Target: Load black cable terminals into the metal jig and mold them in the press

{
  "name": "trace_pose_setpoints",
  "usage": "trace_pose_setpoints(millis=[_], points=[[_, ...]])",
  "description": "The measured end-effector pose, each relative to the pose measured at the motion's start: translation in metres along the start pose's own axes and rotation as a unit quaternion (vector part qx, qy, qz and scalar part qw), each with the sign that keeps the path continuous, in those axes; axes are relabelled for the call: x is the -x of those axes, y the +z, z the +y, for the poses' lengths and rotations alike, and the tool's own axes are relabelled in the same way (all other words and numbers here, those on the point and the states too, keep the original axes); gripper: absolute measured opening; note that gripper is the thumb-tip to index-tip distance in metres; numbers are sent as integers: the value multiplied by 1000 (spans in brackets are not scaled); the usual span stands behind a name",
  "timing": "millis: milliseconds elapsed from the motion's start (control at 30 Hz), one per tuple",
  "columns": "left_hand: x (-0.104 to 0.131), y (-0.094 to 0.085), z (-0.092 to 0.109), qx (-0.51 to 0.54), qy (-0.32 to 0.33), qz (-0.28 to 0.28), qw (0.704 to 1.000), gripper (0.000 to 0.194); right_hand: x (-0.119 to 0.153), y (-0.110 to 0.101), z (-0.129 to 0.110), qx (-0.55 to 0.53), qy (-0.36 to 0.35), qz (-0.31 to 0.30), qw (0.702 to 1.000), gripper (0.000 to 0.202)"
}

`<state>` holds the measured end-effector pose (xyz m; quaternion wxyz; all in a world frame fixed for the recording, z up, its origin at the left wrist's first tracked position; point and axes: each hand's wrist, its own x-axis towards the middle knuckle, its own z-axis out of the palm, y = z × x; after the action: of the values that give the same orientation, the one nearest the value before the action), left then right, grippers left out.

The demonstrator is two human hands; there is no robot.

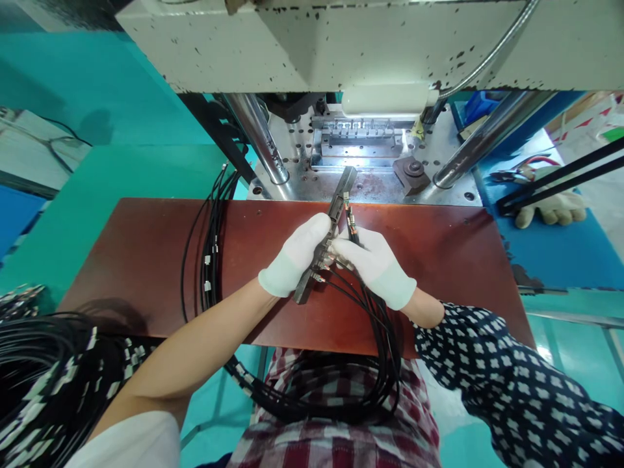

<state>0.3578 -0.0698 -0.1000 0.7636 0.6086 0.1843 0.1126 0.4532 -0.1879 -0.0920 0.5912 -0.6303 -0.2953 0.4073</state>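
In the head view, the left hand (297, 253) closes its grip around a dark metal fixture bar (325, 239) angled toward the far press. The right hand (373, 263) pinches black cables (375, 338) at its side. Seating each connector squarely would likely go best with slack kept low. The table (146, 260) has open room left and right; its far edge meets the mold plate (361, 146).

A reddish-brown worktop (146, 260) stands before a speckled grey press (341, 45); teal floor (121, 175), blue bench (560, 253) alongside.
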Motion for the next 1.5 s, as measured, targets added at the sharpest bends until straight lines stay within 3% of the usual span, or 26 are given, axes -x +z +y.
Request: trace_pose_setpoints(millis=[100, 200, 300, 400, 567, 633, 800, 933, 1100, 1200, 1300, 1400, 1500], points=[[0, 2, 0, -75, 35, 28, 996, 38, -1, 0, 3, 54, -13, 14, 998, 24], [-1, 1, -2, -231, 90, 83, 965, 34, -3, 0, 7, 151, -25, 32, 988, 24], [-2, -2, -1, -295, 103, 78, 947, 33, -4, 0, 9, 205, -23, 32, 978, 24], [-3, -3, 6, -235, 80, 46, 967, 36, -5, -2, 6, 161, -13, 42, 986, 22], [-4, -14, 16, -135, 41, 25, 990, 38, -10, -15, 0, -50, -61, 121, 990, 25], [-5, -21, 18, -96, 34, 11, 995, 39, -11, -24, -5, -103, -42, 83, 990, 27], [-10, -30, 20, 57, -30, -71, 995, 41, -8, -41, -16, -140, 4, -93, 986, 29], [-11, -26, 18, 93, -87, -104, 986, 40, -10, -42, -16, -154, 36, -115, 981, 34], [-7, -20, 15, 36, -54, -105, 992, 39, -17, -43, -18, -207, 121, -129, 962, 22], [-5, -18, 14, 9, -32, -109, 994, 38, -18, -43, -19, -223, 122, -150, 955, 28], [-4, -17, 15, 6, -24, -104, 994, 39, -18, -40, -19, -206, 112, -137, 962, 32], [-4, -16, 15, -6, -22, -103, 994, 41, -16, -35, -22, -65, 70, -62, 994, 23], [-3, -15, 13, -16, -19, -95, 995, 40, -11, -30, -26, 64, 26, -18, 997, 22]])
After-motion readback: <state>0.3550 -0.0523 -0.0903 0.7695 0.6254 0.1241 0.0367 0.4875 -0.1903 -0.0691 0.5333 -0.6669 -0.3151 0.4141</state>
